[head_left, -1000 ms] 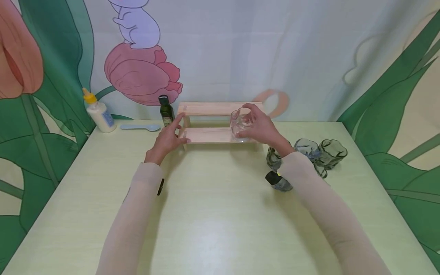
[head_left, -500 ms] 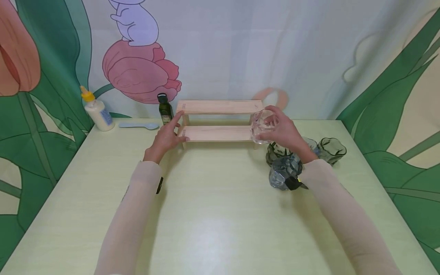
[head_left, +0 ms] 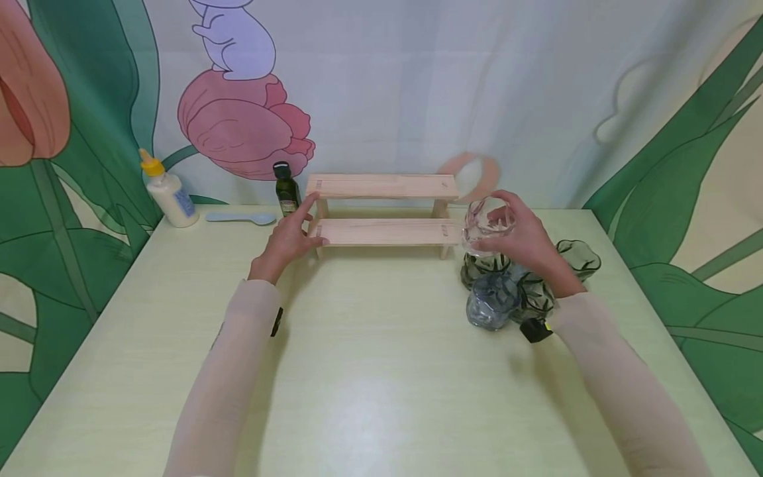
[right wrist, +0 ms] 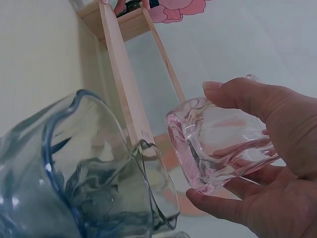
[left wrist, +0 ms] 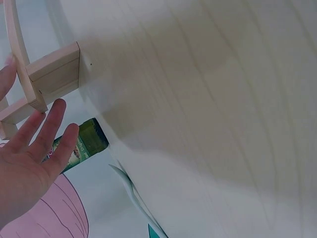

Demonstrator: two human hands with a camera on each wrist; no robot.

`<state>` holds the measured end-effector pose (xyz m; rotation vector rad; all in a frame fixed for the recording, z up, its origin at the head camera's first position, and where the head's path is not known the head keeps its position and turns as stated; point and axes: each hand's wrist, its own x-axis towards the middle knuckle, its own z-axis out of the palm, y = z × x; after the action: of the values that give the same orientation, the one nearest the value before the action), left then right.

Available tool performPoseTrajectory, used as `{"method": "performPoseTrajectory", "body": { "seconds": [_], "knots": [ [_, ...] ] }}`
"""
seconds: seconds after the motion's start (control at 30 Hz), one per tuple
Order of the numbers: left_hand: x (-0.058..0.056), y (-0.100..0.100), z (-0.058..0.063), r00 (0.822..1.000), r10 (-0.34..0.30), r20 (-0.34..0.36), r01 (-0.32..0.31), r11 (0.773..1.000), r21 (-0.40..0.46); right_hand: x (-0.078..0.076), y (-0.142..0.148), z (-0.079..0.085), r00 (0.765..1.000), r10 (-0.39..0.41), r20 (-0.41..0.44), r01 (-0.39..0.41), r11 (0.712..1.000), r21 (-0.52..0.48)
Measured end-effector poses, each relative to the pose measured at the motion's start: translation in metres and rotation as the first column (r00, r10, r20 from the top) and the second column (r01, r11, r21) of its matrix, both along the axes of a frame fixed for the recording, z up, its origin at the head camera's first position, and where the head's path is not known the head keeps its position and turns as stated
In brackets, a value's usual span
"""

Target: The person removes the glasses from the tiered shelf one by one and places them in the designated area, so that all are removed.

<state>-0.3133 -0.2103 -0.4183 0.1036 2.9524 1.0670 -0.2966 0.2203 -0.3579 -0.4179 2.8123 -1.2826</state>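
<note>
A two-step wooden rack (head_left: 381, 232) stands at the back of the table. My left hand (head_left: 286, 238) touches its left end, thumb at the lower step and index finger at the upper one; the left wrist view shows the other fingers stretched out straight. Just past the rack's right end, my right hand (head_left: 527, 242) holds a clear, pink-tinted drinking glass (head_left: 477, 228) between thumb and fingers. In the right wrist view the pink glass (right wrist: 218, 134) lies tilted in the grip. Below that hand in the head view are a blue glass (head_left: 490, 305) and several smoky-green glasses (head_left: 579, 260), partly hidden.
A dark green bottle (head_left: 286, 189) stands by the rack's left end, partly behind my left hand. Farther left are a pale blue spoon (head_left: 241, 218) and a white glue bottle (head_left: 173, 199) with a yellow cap. A printed curtain (head_left: 381, 86) hangs behind the table.
My right hand has carried the pink glass rightward, from in front of the rack's right part to beyond its end, uncovering more of the blue glass. My left hand stays on the rack.
</note>
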Motion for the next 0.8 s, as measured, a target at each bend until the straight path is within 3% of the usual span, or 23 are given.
{"method": "performPoseTrajectory", "body": {
  "seconds": [0.57,0.8],
  "knots": [
    [0.000,0.000,0.000,1.000,-0.001,0.005,0.001,1.000,0.009,0.022,0.044,0.000,0.997,-0.067,0.024,0.067,0.998,-0.003],
    [-0.001,0.000,-0.003,1.000,-0.008,-0.023,0.008,1.000,-0.003,0.030,0.061,0.001,0.994,-0.102,0.041,0.102,0.995,-0.003]
  ]
}}
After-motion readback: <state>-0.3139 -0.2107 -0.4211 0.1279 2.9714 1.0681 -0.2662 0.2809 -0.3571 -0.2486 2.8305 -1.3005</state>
